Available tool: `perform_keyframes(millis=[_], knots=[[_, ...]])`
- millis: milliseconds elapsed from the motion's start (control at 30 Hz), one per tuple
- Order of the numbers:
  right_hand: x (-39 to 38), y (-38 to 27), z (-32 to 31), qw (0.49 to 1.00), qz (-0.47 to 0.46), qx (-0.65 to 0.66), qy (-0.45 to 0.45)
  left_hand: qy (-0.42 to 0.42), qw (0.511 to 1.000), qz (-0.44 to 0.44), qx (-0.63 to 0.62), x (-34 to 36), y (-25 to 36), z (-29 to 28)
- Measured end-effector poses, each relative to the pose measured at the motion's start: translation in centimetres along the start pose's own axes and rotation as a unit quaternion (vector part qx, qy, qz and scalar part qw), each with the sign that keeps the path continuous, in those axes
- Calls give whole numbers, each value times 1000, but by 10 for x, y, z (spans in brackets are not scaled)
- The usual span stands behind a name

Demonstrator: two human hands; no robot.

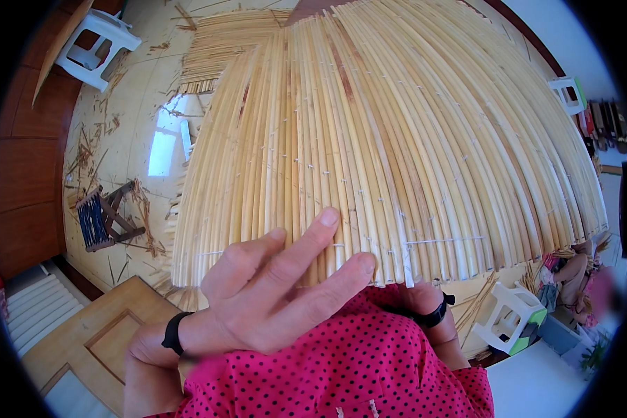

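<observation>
A wide mat of pale reed stalks [425,139], laid side by side with small white stitches, fills the middle of the view. My left hand [279,285] lies over its near edge with fingers spread, the fingertips resting on the stalks. A white strip [407,272] runs lengthwise to the right of those fingers. My right hand [418,298] is at the underside of the near edge, mostly hidden by the mat, so I cannot see what its fingers do.
White stools [97,49] stand around; a folding stool [108,216] is at left among reed scraps on the tiles [132,251]. A wooden panel [90,348] lies lower left. Another person [571,279] sits at right beside a white-and-green stool [508,317].
</observation>
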State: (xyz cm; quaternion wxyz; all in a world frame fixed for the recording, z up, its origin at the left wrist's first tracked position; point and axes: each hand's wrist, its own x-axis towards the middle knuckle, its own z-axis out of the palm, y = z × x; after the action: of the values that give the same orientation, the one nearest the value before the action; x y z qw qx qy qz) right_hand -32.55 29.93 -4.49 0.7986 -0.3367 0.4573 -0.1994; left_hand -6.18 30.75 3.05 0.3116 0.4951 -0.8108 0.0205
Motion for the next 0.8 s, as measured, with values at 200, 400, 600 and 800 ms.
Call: perform_keyframes(millis=[200, 400, 600, 800], knots=[[8, 0, -4, 998, -54, -41, -8, -27, 999, -35, -23, 4, -5, -13], [36, -45, 23, 976, -199, -53, -66, 50, 997, -51, 0, 11, -16, -12], [56, -89, 64, 915, -396, -73, -40, 113, 982, -145, -37, 33, -41, -43], [83, -129, 103, 877, -462, -124, -47, 180, 900, -332, -219, 49, -46, -57]])
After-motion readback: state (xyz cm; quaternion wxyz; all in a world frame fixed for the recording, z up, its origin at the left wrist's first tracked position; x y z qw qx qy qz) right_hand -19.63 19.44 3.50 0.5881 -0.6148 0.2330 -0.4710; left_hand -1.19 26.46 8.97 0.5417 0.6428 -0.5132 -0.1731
